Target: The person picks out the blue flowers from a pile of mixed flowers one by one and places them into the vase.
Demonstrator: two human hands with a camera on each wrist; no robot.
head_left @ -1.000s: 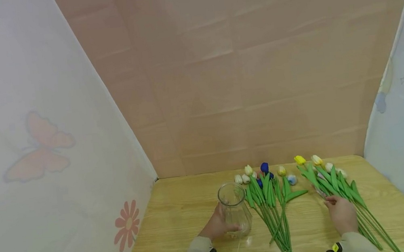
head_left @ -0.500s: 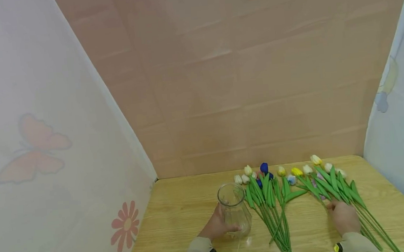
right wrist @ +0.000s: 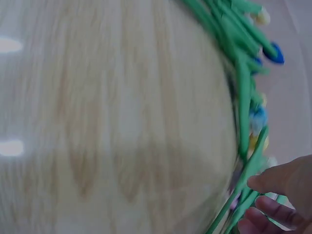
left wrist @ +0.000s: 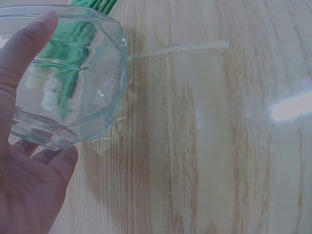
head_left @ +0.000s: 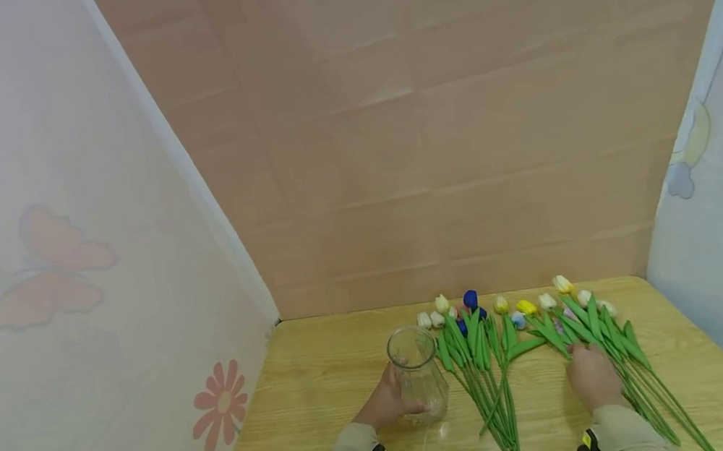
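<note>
My left hand (head_left: 388, 402) grips the side of a clear glass vase (head_left: 418, 380), which stands upright on the table. The left wrist view shows the thumb (left wrist: 41, 29) on the glass and the other fingers curled beneath its far side. My right hand (head_left: 592, 376) is at the leaves of the right-hand tulip bunch (head_left: 597, 330). In the blurred right wrist view, its thumb (right wrist: 265, 181) overlaps a green stem (right wrist: 243, 183), with a gap between thumb and fingers. A yellow tulip (head_left: 526, 307) lies at that bunch's left edge, beside a white tulip (head_left: 547, 301).
Another tulip bunch (head_left: 480, 374), with white, blue and yellow heads, lies between the vase and my right hand. A thin pale strip (head_left: 423, 444) lies in front of the vase. The wooden table (head_left: 310, 375) meets a brown back wall (head_left: 357, 182).
The yellow tulip has come down onto the table and now lies further left. My right hand first dropped slightly, then shifted left beside the leaves. My left hand keeps holding the vase.
</note>
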